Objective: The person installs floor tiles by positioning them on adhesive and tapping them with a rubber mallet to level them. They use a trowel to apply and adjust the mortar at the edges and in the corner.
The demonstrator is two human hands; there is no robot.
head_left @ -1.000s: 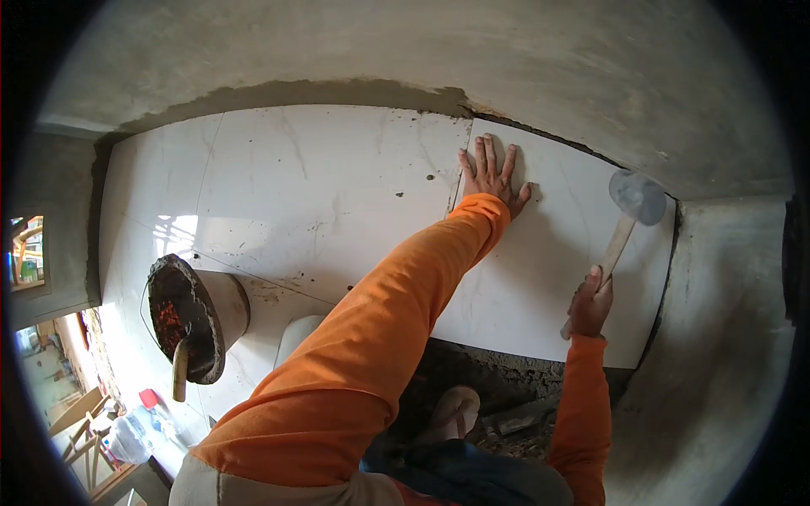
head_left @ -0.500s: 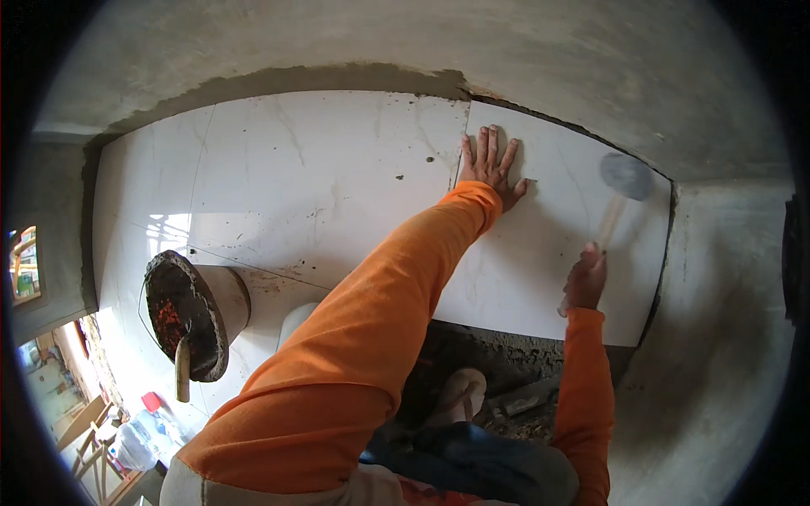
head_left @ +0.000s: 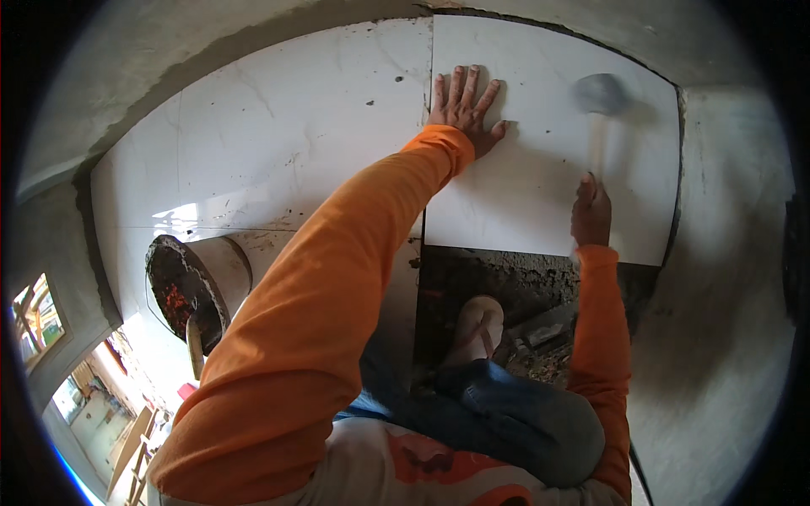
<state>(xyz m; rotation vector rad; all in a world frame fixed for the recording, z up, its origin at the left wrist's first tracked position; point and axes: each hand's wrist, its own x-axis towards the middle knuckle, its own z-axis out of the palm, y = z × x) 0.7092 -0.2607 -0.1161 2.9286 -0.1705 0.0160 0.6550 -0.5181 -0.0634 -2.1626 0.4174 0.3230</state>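
Note:
My left hand (head_left: 464, 110) lies with fingers spread on a large white marble-patterned tile (head_left: 531, 202), by its left seam. My right hand (head_left: 591, 211) grips the pale handle of a rubber mallet; its grey head (head_left: 601, 93) is blurred over the right part of that tile. Whether the head touches the tile I cannot tell. Dark, rough mortar (head_left: 540, 278) shows below the tile's lower edge.
A mortar-caked bucket (head_left: 224, 261) with a tool handle (head_left: 194, 341) stands at left on more white tiles (head_left: 295, 101). Concrete walls (head_left: 717, 253) border the tiles. My sandalled foot (head_left: 472, 325) rests in the bare patch. An opening (head_left: 93, 405) shows wooden pieces at lower left.
The view has shifted, so tiles and both hands appear higher in the picture. The mallet head is blurred in motion. My left hand stays spread on the tile.

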